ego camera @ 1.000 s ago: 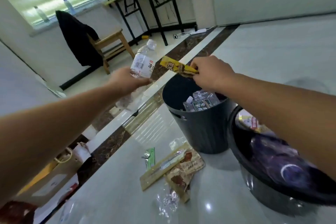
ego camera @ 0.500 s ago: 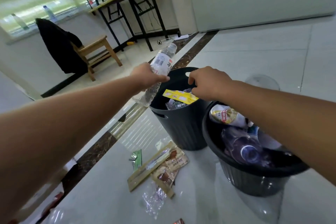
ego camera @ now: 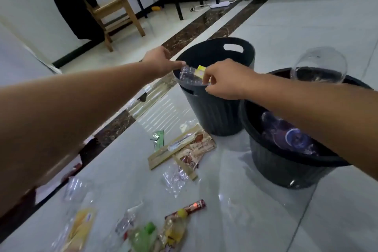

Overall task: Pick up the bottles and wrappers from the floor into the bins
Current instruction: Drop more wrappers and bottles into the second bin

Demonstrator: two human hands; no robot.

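Left grip (ego camera: 161, 61): my fingers reach forward and close on one end of the clear bottle (ego camera: 188, 75), which lies crosswise in the mouth of the far bin (ego camera: 214, 112), just below its rim. Right grip (ego camera: 225, 80): fingers curled, with the fingertips (ego camera: 208, 83) at the bottle's other end and just in front of a yellow wrapper (ego camera: 199, 69) inside the same bin. Whether these fingers pinch anything I cannot tell. Both my forearms stretch out over the floor (ego camera: 255, 210).

The far bin is dark and ribbed, with a handle slot (ego camera: 233, 47) cut in its far wall. Touching it on the right stands the near bin (ego camera: 286, 172), also dark, under my right forearm. It contains several clear bottles (ego camera: 292, 139), and a clear domed lid (ego camera: 319, 65) sits tilted at its far rim.

On the floor in front of the far bin lies a cluster of litter: a green wrapper (ego camera: 159, 139), a long beige wrapper (ego camera: 163, 155), a brown wrapper (ego camera: 198, 147) overlapping it, and a piece of clear film (ego camera: 176, 178). Nearer to me are a red-brown stick wrapper (ego camera: 192, 207), a bottle with a yellow cap (ego camera: 173, 229), a bottle with a green cap (ego camera: 143, 235) just beside it, and a yellow packet (ego camera: 81, 227), all blurred.

Background, well apart: a wooden chair (ego camera: 116, 12) with a black garment (ego camera: 69, 6) draped over its back, and a white power strip (ego camera: 219, 4) on the floor.
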